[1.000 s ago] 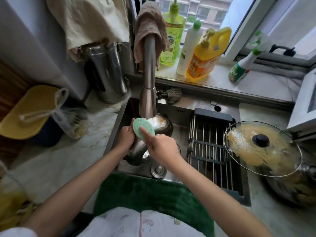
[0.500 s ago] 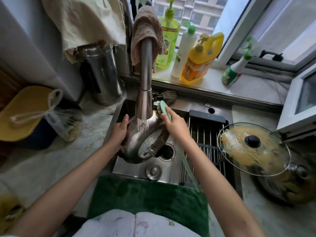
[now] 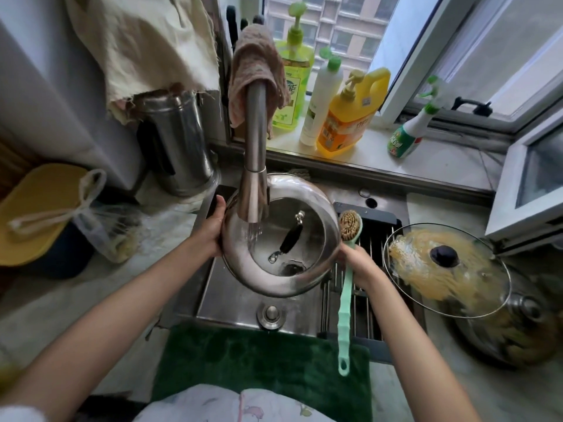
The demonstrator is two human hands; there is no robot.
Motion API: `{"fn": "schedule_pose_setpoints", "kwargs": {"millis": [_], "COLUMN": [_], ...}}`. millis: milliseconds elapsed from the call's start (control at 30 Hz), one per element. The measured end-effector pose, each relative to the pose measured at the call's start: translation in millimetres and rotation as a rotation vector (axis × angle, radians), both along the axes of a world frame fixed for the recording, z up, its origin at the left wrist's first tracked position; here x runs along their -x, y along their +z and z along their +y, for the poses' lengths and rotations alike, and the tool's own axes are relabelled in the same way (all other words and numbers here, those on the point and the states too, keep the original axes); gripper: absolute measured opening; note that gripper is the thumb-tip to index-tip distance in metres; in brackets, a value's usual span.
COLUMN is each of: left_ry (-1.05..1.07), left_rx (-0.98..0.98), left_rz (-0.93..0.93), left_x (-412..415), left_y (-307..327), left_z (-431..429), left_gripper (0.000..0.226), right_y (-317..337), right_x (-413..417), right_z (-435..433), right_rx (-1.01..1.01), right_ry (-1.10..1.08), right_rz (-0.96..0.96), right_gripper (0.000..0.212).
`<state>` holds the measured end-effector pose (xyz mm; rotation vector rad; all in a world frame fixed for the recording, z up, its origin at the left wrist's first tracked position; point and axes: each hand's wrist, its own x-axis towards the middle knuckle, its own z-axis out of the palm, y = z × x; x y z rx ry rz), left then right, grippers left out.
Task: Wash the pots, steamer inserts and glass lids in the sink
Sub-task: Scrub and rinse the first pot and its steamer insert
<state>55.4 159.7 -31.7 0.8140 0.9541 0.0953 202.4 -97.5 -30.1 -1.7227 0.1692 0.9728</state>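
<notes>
- The round glass lid with a wide steel rim (image 3: 281, 278) is held tilted over the steel sink (image 3: 231, 303), its underside facing the camera, with its black handle (image 3: 291, 237) visible through the glass.
- The left hand (image 3: 211, 231) has its grip closed on the lid's left rim, thumb over the edge. The right hand (image 3: 358, 263) supports the right rim and also holds the mint-green long-handled brush with a brass-coloured scouring head (image 3: 347, 287); exactly how those fingers divide between lid and brush I cannot tell.
- Water runs from the tall brushed-steel faucet (image 3: 254, 166) onto the glass, just left of centre.
- Risk, as I judge it: wet glass and steel held only at the edges could slip, and the right hand is doing two jobs, so a shift of the brush could loosen its share of the lid and let it drop into the sink.
- The stream hitting tilted glass could splash toward the near green mat (image 3: 259, 360) or the left desk (image 3: 61, 300).
- The faucet head sits very near the lid's far rim, so turning the lid carelessly could knock glass against it.
- On the right desk, a second glass lid smeared with yellow residue (image 3: 446, 269) rests on a steel pot (image 3: 518, 330), not yet washed.
</notes>
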Motion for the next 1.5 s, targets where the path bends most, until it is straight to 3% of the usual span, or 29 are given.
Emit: {"fn": "schedule_pose_setpoints", "kwargs": {"millis": [133, 200, 367, 433, 500, 567, 633, 667, 733, 767, 833, 967, 1033, 1133, 1200, 1333, 1467, 1500], "left_ry": [-0.026, -0.045, 0.028, 0.074, 0.038, -0.052, -0.151, -0.193, -0.173, -0.106, 0.026, 0.027, 0.014, 0.178, 0.072, 0.088, 0.045, -0.016], "left_rx": [0.124, 0.137, 0.136, 0.124, -0.031, -0.427, -0.813, -0.872, -0.724, -0.562, -0.449, -0.583, -0.572, -0.223, -0.325, -0.737, -0.493, -0.524], "left_rz": [0.150, 0.170, 0.063, 0.024, 0.026, 0.085, 0.123, 0.132, 0.131, 0.154, 0.260, 0.085, 0.097, 0.063, 0.090, 0.106, 0.105, 0.154], "left_x": [-2, -3, -17, -18, -19, -9, 1, 1, -4, -7, -4, 8, -2, -14, -12, 10, -4, -3], "left_y": [-8, -17, -18, -12, -13, -15, -20, -26, -38, -38, -36, -21, -25, -28, -23, -10, -21, -23], "left_z": [-7, -7, -17, -23, -37, -66, -92, -96, -82, -73, -71, -118, -99, -56, -69, -115, -67, -65], "left_gripper": [0.076, 0.067, 0.040, 0.036, 0.029, 0.018, 0.025, 0.032, 0.034, 0.033, 0.029, 0.039, 0.024, 0.041, 0.029, 0.039, 0.032, 0.032], "right_y": [-5, -1, 11, 17, 20, 22, 21, 20, 17, 17, 18, 24, 25, 30, 27, 18, 21, 21], "right_x": [11, 19, 45, 51, 54, 55, 55, 56, 59, 60, 63, 59, 58, 58, 56, 46, 43, 40], "right_z": [-12, -17, -23, -23, -19, -15, -13, -14, -15, -16, -16, -13, -13, -14, -12, -7, -17, -19], "right_rx": [-0.169, -0.265, -0.379, -0.386, -0.376, -0.352, -0.331, -0.326, -0.322, -0.320, -0.311, -0.331, -0.310, -0.266, -0.269, -0.282, -0.222, -0.204], "right_ry": [-0.142, -0.191, -0.315, -0.398, -0.511, -0.631, -0.692, -0.711, -0.752, -0.768, -0.804, -0.844, -0.837, -0.807, -0.812, -0.835, -0.628, -0.602], "right_rz": [0.160, 0.221, 0.293, 0.302, 0.308, 0.333, 0.361, 0.373, 0.377, 0.370, 0.350, 0.394, 0.399, 0.379, 0.375, 0.350, 0.299, 0.272], "right_gripper": [0.034, 0.039, 0.058, 0.056, 0.043, 0.035, 0.034, 0.035, 0.035, 0.031, 0.023, 0.022, 0.022, 0.023, 0.022, 0.027, 0.025, 0.027]}}
